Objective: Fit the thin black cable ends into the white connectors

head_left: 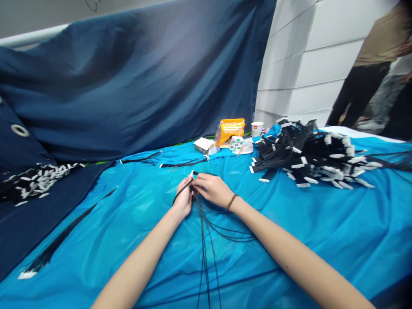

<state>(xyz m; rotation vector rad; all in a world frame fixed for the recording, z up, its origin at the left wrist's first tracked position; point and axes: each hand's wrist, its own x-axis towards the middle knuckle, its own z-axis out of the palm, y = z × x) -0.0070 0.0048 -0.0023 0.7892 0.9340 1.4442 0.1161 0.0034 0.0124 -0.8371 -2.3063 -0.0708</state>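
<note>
Both hands meet at the middle of the blue cloth around a black wire harness (203, 216). My left hand (184, 197) is closed on its upper end, where a small white connector (192, 173) sticks up above the fingers. From the right, my right hand (214, 189) pinches the wires beside that connector. A black strand loops over the left hand. The loose wires fan out below the hands, some toward me and others to the right under my right forearm. The fingers partly hide where the wires enter the connector.
A large pile of black cables with white connectors (309, 159) lies at right, another pile (35, 180) at far left. A single harness (67, 231) rests at left. Behind stand an orange bag (230, 131), a small box (206, 146) and a paper cup (257, 129). People stand at far right.
</note>
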